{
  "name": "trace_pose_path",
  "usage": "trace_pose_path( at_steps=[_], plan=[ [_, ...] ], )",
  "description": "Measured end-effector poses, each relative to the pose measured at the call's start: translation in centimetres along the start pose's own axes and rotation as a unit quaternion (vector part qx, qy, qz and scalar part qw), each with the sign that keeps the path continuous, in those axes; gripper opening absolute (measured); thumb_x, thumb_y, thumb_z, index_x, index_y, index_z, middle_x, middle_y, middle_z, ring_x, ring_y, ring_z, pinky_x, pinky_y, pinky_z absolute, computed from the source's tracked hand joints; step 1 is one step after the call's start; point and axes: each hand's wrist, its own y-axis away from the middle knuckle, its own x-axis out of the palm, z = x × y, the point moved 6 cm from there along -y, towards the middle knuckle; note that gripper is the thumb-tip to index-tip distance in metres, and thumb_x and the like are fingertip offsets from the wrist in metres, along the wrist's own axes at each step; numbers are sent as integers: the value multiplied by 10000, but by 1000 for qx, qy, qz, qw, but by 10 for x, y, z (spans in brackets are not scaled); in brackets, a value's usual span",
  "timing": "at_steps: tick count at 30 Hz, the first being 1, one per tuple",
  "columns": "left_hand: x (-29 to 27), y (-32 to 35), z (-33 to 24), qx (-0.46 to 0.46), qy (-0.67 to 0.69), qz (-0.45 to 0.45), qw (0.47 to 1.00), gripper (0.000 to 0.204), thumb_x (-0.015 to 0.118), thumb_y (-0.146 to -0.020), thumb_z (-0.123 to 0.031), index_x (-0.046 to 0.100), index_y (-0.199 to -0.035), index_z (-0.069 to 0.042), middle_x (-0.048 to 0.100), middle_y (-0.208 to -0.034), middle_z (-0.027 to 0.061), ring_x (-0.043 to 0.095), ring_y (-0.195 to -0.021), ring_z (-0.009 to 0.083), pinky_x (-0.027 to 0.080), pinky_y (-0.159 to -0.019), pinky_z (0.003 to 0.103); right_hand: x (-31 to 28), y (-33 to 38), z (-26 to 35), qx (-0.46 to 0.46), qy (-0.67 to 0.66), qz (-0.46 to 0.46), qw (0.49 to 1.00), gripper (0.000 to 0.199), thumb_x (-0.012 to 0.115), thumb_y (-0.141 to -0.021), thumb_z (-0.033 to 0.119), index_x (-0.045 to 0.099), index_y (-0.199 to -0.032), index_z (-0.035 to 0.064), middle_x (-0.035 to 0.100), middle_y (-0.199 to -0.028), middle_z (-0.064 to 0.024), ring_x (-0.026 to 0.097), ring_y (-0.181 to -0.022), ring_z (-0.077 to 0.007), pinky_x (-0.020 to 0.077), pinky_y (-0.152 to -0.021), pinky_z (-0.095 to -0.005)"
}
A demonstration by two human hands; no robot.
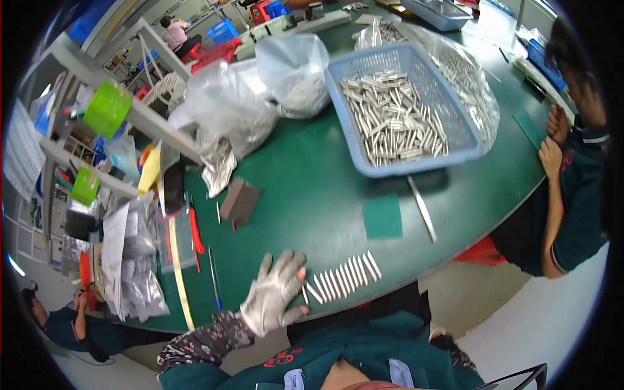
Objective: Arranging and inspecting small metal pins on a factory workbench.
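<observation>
My left hand (273, 294), in a pale grey glove with some bare fingertips, lies at the table's near edge with its fingers spread. Just right of it stretches a row of slim, pointed silver metal pieces (342, 279), laid side by side. The leftmost piece (305, 294) sits between my thumb and forefinger, apparently not gripped. At the lower right a flowered sleeve (460, 356) shows on my right arm. Of my right hand (438, 333) only a small, dark, unclear part appears beside the table edge, so its fingers cannot be made out.
A blue plastic basket (364, 166) full of similar metal pieces stands on the green table (292, 201), with plastic bags behind. Nearby lie a green square sheet (382, 216), a metal strip tool (422, 209), a brown block (240, 201) and a pen (214, 278). A co-worker (575, 188) sits at right.
</observation>
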Motion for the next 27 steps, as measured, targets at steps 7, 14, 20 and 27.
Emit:
trace_pose_path(
  at_steps=[7,14,20,27],
  plan=[
    [-8,24,-7,-4,9,-228,974,878,711,-724,-262,266,-1454,-59,318,-1459,220,283,-1355,436,252,-1104,502,-66,97,65,-207,115,-184,954,321,595,-860,262,646,-1081,35,668,-1011,-167,646,-922,-337,512,-815,-380],
    [13,4,-18,-25,-14,-236,971,926,694,-772,-429,200,-1485,-105,295,-1486,189,248,-1385,383,246,-1123,440,-60,243,287,-617,208,-237,721,297,694,-775,196,609,-1023,55,629,-904,-121,600,-808,-319,486,-699,-391],
    [25,-24,-30,-7,-39,-184,982,947,722,-725,-463,247,-1473,-129,371,-1441,181,327,-1355,347,246,-1118,493,-31,177,347,-664,302,-191,657,572,724,-681,414,607,-1137,89,605,-1087,-77,538,-1022,-308,430,-859,-423],
    [27,-34,-26,-9,71,-228,971,803,713,-769,-268,312,-1451,-135,533,-1322,112,492,-1233,316,293,-1096,499,-27,162,351,-638,300,-197,682,611,708,-670,488,634,-1131,94,600,-1091,-105,530,-986,-331,424,-856,-420]
  ],
)
